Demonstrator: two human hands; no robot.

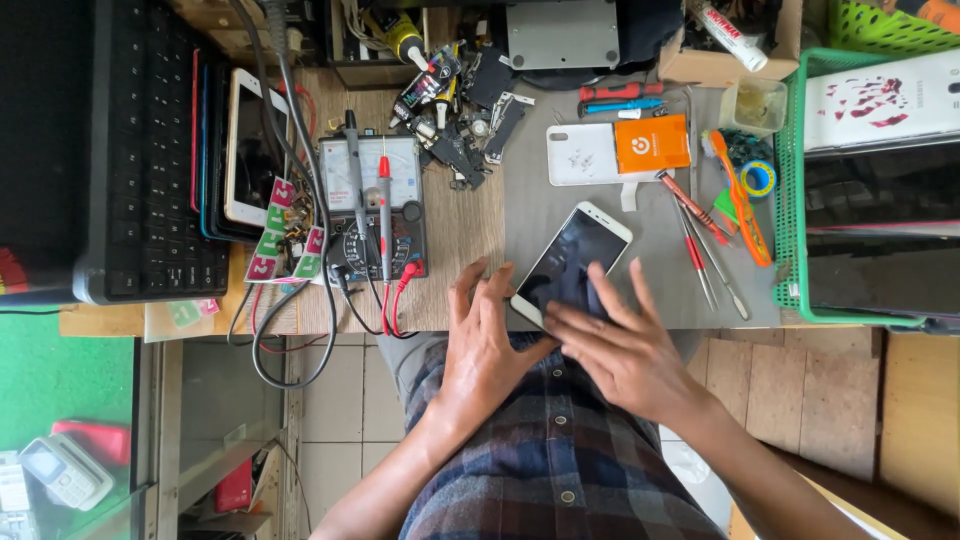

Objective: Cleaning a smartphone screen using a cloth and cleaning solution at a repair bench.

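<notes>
Wooden desk point(460, 225) under even daylight, grey mat point(600, 250) over its middle. Pale tiled floor point(345, 420) below the front edge, glass display case point(70, 440) at the left, wooden planks point(800, 385) at the right.

1. The right hand point(612, 352) covers the near end of the white smartphone point(572, 262).
2. The small parts point(462, 110) piled beyond the multimeter point(375, 205) are too tiny to tell, perhaps brackets.
3. The green basket point(868, 180) is cut off by the right edge.
</notes>
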